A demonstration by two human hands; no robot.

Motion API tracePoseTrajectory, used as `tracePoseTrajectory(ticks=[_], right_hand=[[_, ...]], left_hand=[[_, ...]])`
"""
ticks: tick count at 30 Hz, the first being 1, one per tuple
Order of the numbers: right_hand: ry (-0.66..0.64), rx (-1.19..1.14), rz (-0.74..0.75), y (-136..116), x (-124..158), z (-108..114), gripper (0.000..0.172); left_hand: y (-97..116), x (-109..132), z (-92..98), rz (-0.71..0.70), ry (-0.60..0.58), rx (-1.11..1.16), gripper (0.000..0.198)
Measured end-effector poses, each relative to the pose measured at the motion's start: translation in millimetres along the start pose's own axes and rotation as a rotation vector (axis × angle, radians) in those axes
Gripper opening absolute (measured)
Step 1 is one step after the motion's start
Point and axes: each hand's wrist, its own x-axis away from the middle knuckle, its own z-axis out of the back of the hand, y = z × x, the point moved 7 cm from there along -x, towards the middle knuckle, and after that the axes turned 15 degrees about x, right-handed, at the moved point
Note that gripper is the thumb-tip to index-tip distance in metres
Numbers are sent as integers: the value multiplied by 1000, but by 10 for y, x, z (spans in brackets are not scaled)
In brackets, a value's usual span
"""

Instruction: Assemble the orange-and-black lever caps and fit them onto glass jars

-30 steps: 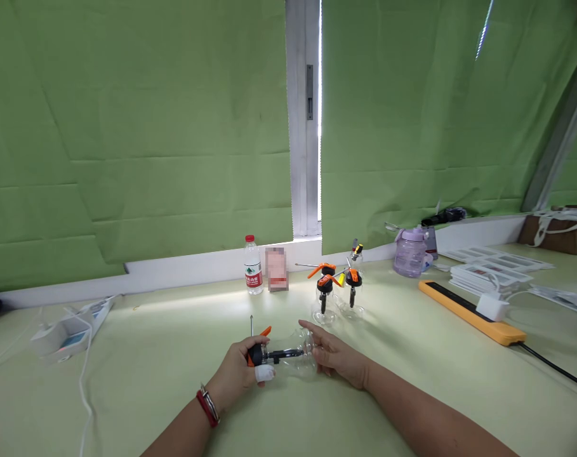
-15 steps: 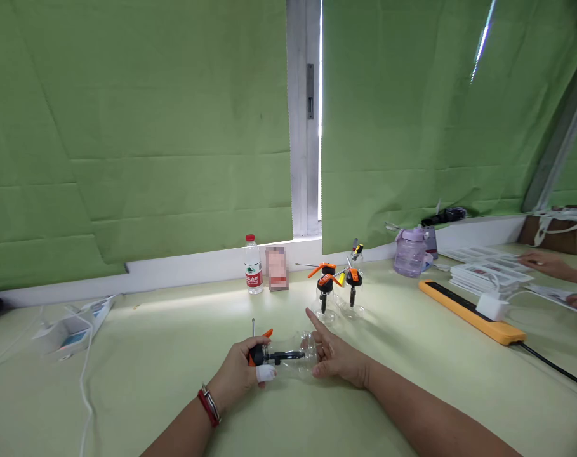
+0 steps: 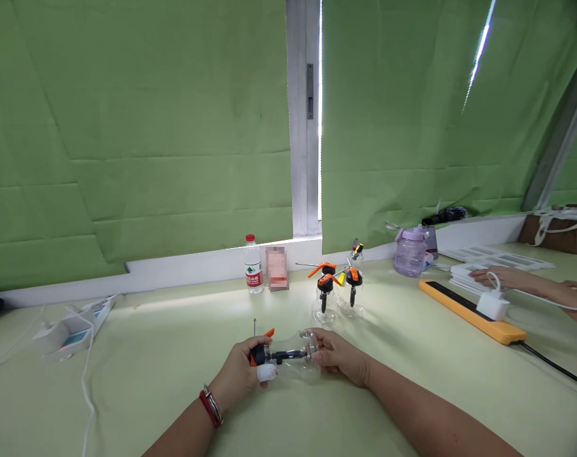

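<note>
My left hand (image 3: 244, 370), with white tape round one finger, is closed round the black-and-orange top of a clear bottle (image 3: 292, 369). The bottle lies on its side, a dark tube inside it. A thin metal rod and an orange lever stick up past my fingers. My right hand (image 3: 340, 357) grips the wide base end, its fingers curled round the rim. Just behind stand similar clear bottles (image 3: 324, 313) with black-and-orange tops, levers and thin metal rods.
A water bottle (image 3: 254, 270) and a pink blurred card (image 3: 277, 270) stand by the window ledge. To the right are a lilac jug (image 3: 411, 254), an orange power strip (image 3: 473, 312) and a co-worker's hand (image 3: 500, 277) on stacked white sheets. White cable (image 3: 86, 381) lies at left.
My right index finger, stretched out before, has curled down onto the bottle's base. The bottle has barely moved. The co-worker's hand has shifted left onto the stacked sheets.
</note>
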Motion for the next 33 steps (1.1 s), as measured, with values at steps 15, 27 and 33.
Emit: tracePoseTrajectory(ticks=[15, 27, 33], right_hand=[[28, 2, 39, 66, -3, 38, 86], [105, 87, -31, 139, -57, 47, 56], [42, 52, 48, 65, 1, 29, 72]], left_hand=[[12, -4, 67, -10, 72, -20, 57], [8, -9, 54, -50, 53, -38, 59], [-7, -29, 93, -37, 84, -35, 54]])
